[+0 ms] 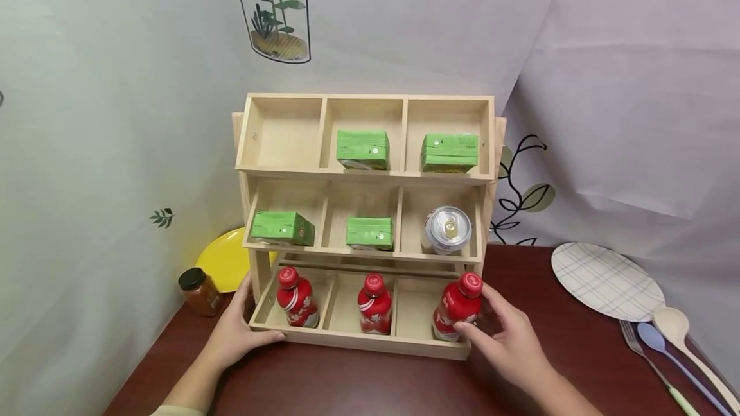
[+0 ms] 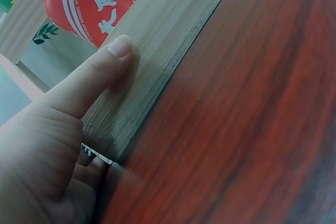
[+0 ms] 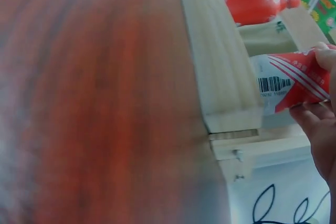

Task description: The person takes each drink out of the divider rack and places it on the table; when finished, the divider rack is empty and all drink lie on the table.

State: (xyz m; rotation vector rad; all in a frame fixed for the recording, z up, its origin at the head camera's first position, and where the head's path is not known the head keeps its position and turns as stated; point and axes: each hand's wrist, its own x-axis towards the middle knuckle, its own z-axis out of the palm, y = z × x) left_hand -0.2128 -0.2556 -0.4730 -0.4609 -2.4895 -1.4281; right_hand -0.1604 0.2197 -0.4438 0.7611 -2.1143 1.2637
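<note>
A three-tier wooden display rack [image 1: 370, 340] stands on the table. My left hand [image 1: 236, 338] grips its lower left corner, the thumb on the front board [image 2: 157, 40] and the other fingers round the side, partly hidden. My right hand [image 1: 514, 346] holds a red bottle [image 1: 453, 310] in the bottom tier's right compartment, thumb in front and fingers behind. In the right wrist view this bottle [image 3: 296, 80] tilts a little and shows a barcode. Two more red bottles stand in the bottom tier, one in the left compartment [image 1: 299, 303] and one in the middle [image 1: 375, 309].
Green cartons [image 1: 363, 148] sit in the upper tiers, with a silver-topped can [image 1: 448, 230] at middle right. Left of the rack are a yellow plate [image 1: 222, 259] and a dark-lidded jar [image 1: 200, 292]. Rightward lie a checked plate [image 1: 607, 281], a fork [image 1: 636, 342] and spoons [image 1: 673, 326].
</note>
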